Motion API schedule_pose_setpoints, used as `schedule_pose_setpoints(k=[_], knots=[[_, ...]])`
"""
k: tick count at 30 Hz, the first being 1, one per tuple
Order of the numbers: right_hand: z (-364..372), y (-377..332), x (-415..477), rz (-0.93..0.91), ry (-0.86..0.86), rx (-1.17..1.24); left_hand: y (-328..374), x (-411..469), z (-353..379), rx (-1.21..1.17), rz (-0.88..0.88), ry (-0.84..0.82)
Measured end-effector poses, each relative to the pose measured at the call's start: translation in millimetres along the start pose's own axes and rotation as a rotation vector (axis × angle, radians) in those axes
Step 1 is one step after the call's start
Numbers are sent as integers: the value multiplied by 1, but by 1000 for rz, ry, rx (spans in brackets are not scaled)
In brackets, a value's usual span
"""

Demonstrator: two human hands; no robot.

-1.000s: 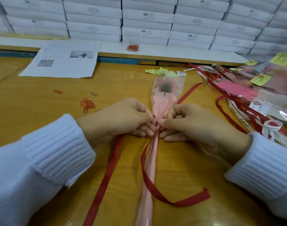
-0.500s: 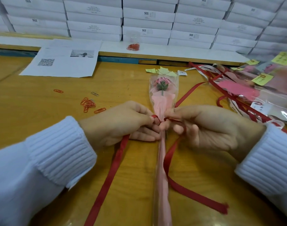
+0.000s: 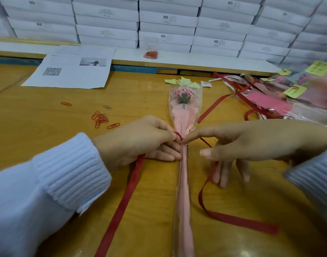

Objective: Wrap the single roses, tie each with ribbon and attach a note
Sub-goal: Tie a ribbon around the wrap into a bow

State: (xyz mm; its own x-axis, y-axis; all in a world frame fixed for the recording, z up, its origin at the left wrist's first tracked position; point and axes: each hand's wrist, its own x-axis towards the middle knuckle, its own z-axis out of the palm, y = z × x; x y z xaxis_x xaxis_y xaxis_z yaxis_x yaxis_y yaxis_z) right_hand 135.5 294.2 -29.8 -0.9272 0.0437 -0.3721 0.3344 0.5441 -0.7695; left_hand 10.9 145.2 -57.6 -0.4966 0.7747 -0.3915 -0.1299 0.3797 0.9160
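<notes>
Seen from the head camera, the left hand [image 3: 140,140] comes in from a white ribbed sleeve, knuckles up, thumb and forefinger pinching the flat red ribbon [image 3: 125,197] where it crosses the neck of the single rose wrapped in pink paper and clear film [image 3: 185,112]. The rose lies on the yellow wooden worktop [image 3: 47,145] between both hands, bloom pointing away. The right hand [image 3: 251,141] is spread, its straight forefinger pressing the crossing and its other fingers pointing down beside the ribbon's other tail. Loose orange paper clips [image 3: 100,118] lie beyond the left hand.
</notes>
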Motion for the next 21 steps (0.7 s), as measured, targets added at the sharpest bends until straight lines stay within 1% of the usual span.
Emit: schedule_pose_setpoints(k=[2, 3, 6, 8, 11, 16, 19, 21], knots=[[-2, 2, 3, 60, 16, -35, 0, 0, 0, 7, 3, 8], [-1, -2, 4, 105, 54, -82, 0, 0, 1, 12, 4, 11], [1, -3, 11, 120, 281, -224, -1, 1, 2, 41, 18, 24], [8, -2, 15, 102, 370, -220, -1, 1, 2, 52, 22, 32], [18, -4, 20, 108, 319, -127, -1, 1, 3, 29, 22, 29], [17, -2, 21, 152, 246, 136, -1, 1, 4, -18, 19, 73], [13, -1, 22, 193, 259, 332, 0, 0, 6, -17, 30, 71], [13, -1, 23, 198, 306, 336, 0, -1, 6, -1, 38, 62]])
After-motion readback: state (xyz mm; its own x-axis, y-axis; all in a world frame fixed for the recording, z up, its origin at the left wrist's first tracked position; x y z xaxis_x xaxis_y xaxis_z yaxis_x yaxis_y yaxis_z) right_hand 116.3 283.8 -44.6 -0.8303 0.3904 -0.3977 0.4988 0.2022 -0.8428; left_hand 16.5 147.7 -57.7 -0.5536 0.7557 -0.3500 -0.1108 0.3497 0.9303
